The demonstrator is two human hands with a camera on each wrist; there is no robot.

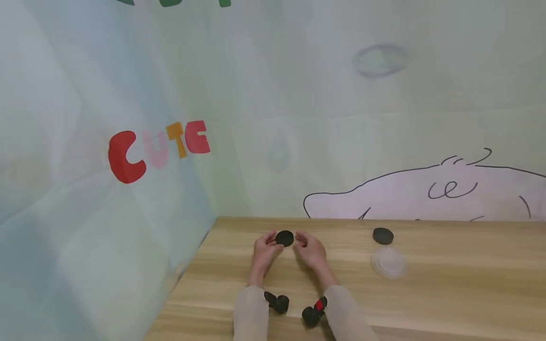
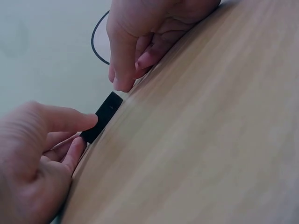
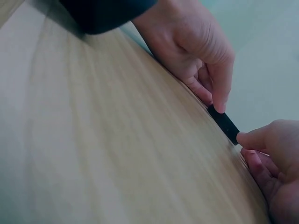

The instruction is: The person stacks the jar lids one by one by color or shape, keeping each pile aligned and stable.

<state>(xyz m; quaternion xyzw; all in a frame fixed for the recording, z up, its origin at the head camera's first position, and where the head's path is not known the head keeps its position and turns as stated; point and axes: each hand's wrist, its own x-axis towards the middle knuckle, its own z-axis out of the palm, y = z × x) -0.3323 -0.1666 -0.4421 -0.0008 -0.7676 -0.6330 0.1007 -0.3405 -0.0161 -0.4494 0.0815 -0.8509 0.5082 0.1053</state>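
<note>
Head view: matte black round disc with a thick straight rim (image 1: 285, 238) sits near the far edge of a light wood-grain table (image 1: 204, 284), between the two hands. Left hand (image 1: 265, 251) pinches its left side, thumb on the near rim, fingers curved behind. Right hand (image 1: 313, 250) just beside the disc's right side, fingers loosely bent, narrow gap between thumb and fingertips, holding nothing; the right wrist view overlaps thumb and rim, so contact can't be told there.

Disc lies flat, round face up. Circular, so no long axis; seen edge-on in both wrist views as a short dark bar running along the tabletop from one hand to the other. Rim looks smooth, material can't be told.

Off to the right: second dark round disc (image 1: 383, 236), flat, and just nearer, a translucent clear round lid-like piece with concentric rings (image 1: 389, 263). Pale beige cloth sleeves (image 1: 250, 315). Behind, pale creased sheet (image 1: 277, 71), printed with bright blocky CUTE letters (image 1: 126, 177).
</note>
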